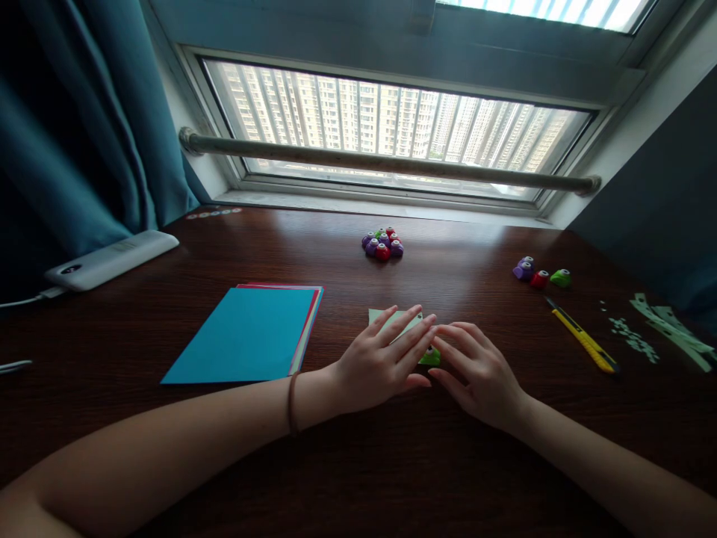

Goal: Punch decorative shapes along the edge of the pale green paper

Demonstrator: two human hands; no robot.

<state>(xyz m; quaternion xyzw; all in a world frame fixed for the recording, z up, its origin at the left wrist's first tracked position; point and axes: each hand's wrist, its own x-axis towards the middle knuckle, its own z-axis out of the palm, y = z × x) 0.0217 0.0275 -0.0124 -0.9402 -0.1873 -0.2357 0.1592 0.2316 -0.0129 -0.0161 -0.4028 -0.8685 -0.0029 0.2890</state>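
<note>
Paper (379, 315) under the left hand (378, 365), fingers outstretched, could skew if the green punch (431, 359) nudges it; whether the right hand (486, 373), fingers curved, grips anything, I cannot tell.

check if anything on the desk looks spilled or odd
Yes: small pale scraps lie loose on the dark brown wood-grain desk, between the yellow utility knife and light green paper strips, scattered like spilled litter.
</note>
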